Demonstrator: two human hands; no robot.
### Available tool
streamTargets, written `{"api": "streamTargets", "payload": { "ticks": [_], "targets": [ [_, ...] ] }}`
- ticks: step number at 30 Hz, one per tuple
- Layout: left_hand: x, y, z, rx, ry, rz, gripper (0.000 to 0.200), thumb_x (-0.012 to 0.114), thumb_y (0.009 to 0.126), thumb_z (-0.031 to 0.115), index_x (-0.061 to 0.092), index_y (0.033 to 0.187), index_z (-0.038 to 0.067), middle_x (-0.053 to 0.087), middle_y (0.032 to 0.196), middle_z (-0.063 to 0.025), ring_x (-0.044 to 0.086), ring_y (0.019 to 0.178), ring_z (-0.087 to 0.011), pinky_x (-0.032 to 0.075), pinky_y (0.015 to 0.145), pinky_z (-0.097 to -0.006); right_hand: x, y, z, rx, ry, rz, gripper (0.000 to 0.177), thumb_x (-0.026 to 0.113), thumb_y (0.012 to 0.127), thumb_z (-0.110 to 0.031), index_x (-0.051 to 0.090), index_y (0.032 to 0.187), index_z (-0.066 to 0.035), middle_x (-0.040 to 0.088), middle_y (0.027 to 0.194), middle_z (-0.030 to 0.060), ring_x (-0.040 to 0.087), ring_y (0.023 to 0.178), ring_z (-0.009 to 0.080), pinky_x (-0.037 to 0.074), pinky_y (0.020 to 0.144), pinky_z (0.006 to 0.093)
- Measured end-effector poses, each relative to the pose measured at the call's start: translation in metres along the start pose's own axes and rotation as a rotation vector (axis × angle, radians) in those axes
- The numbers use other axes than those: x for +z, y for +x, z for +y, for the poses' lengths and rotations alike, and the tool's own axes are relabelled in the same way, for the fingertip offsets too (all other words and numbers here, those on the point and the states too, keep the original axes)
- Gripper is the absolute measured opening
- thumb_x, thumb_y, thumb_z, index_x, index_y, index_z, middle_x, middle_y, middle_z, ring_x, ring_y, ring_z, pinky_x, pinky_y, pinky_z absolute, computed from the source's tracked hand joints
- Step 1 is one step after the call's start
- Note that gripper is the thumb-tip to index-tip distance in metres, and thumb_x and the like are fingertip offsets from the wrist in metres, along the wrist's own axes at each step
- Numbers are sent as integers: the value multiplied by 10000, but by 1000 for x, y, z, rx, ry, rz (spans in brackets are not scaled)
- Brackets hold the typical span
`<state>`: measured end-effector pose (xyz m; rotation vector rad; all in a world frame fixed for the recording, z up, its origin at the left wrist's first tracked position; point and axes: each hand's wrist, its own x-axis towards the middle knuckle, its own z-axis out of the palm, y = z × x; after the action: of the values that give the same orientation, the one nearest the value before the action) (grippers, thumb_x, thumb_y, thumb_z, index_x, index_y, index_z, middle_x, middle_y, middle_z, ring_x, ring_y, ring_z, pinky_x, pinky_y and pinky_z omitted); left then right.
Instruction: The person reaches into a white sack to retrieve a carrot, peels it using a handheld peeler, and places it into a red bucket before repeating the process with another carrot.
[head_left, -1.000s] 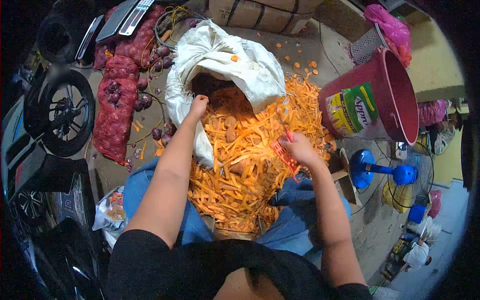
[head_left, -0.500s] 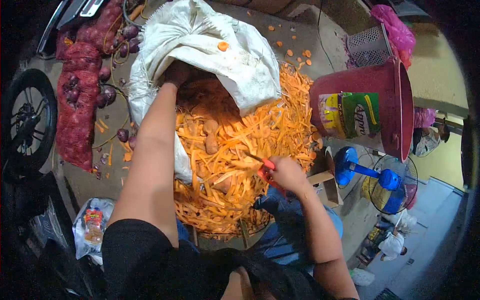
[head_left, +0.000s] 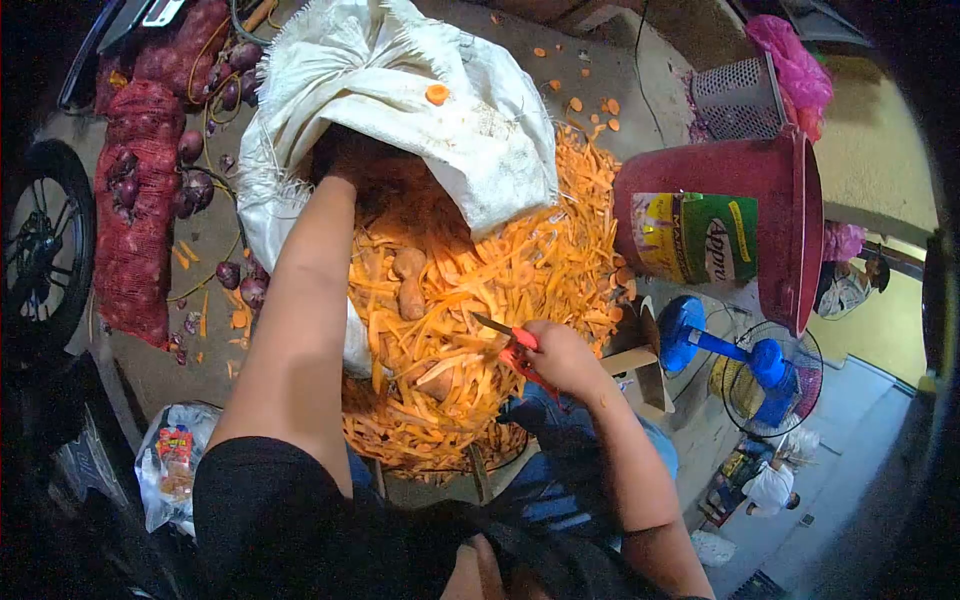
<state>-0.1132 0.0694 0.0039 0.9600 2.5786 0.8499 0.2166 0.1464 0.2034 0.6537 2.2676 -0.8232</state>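
Note:
My left hand (head_left: 345, 160) reaches into the mouth of a white woven sack (head_left: 480, 120); its fingers are lost in the dark inside. Below the opening lies a wide heap of orange carrot peelings (head_left: 480, 290), with a few brownish, unpeeled carrots (head_left: 411, 298) on top. Over the near right side of this heap, my right hand (head_left: 563, 358) is closed around a red-handled knife (head_left: 497, 326), its narrow blade pointing left. Another red piece (head_left: 522, 366) shows under the same hand; what it is I cannot make out. One orange slice (head_left: 437, 95) rests on the sack.
On the left stand red mesh bags of onions (head_left: 140, 220), loose onions (head_left: 228, 274) and a wheel (head_left: 45, 250). To the right are a red bucket (head_left: 715, 165), a grey perforated basket (head_left: 738, 98), a cardboard box (head_left: 648, 375) and a blue fan (head_left: 765, 365). Other people (head_left: 770, 488) are farther off.
The view has shifted slightly, so most things sit a little farther left. My left hand stays inside the sack, and my right hand still holds the knife, its blade now more visible.

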Motion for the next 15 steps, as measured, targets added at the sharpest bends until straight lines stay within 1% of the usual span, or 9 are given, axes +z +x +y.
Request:
{"api": "streamTargets", "payload": {
  "ticks": [4, 6, 8, 10, 12, 13, 14, 15],
  "targets": [
    [1, 2, 1, 18, 26, -9, 640, 501, 681, 414, 325, 1180, 53, 274, 1240, -162, 249, 1157, -239, 184, 963, -322, -5, -5, -2, 11, 17, 10, 135, 492, 664, -116, 524, 769, -38, 532, 741, 175, 506, 730, 337, 399, 629, 389],
    [-6, 6, 1, 27, 48, -10, 645, 510, 674, 416, 332, 1176, 52, 279, 1236, -164, 256, 1154, -239, 188, 961, -322, -6, -9, -1, 16, -16, 51, 140, 492, 664, -117, 526, 775, -40, 532, 737, 176, 504, 731, 340, 399, 632, 389],
    [-18, 7, 6, 45, 71, -35, 650, 520, 667, 417, 339, 1172, 51, 285, 1233, -165, 263, 1151, -239, 193, 960, -322, -11, -14, -4, 3, 16, 71, 142, 493, 663, -117, 528, 779, -43, 534, 737, 175, 506, 730, 339, 400, 633, 386],
    [-35, -2, 8, 83, 55, -138, 654, 529, 661, 419, 346, 1168, 50, 290, 1230, -167, 270, 1147, -238, 197, 958, -322, -12, -23, -6, -17, 59, 89, 144, 494, 663, -117, 530, 782, -45, 536, 737, 174, 507, 730, 338, 401, 634, 383],
    [-56, -16, 8, 119, -68, -375, 639, 634, 574, 385, 451, 1077, 35, 420, 1131, -167, 398, 1048, -216, 317, 870, -314, -13, -30, -3, -67, -1, 172, 148, 493, 661, -113, 535, 786, -47, 542, 737, 170, 518, 722, 324, 405, 625, 371],
    [-69, -30, 11, -81, -109, -387, 595, 656, 559, 348, 482, 1030, 28, 469, 1073, -143, 444, 978, -198, 358, 805, -304, -15, -36, -3, -86, 10, 196, 148, 493, 661, -113, 535, 786, -47, 542, 737, 170, 518, 722, 324, 405, 625, 371],
    [-86, -47, 19, -279, -153, -390, 551, 678, 544, 312, 514, 982, 21, 517, 1015, -119, 491, 908, -180, 398, 740, -294, -19, -42, -2, -143, 49, 242, 151, 497, 645, -141, 558, 768, -79, 546, 725, 158, 522, 702, 315, 414, 619, 371],
    [-101, -59, 29, -264, -131, -369, 551, 678, 544, 312, 514, 982, 21, 517, 1015, -119, 491, 908, -180, 398, 740, -294, -22, -47, -2, -200, 89, 287, 156, 500, 630, -168, 580, 751, -111, 549, 713, 146, 525, 683, 305, 423, 613, 371]
  ]
}}
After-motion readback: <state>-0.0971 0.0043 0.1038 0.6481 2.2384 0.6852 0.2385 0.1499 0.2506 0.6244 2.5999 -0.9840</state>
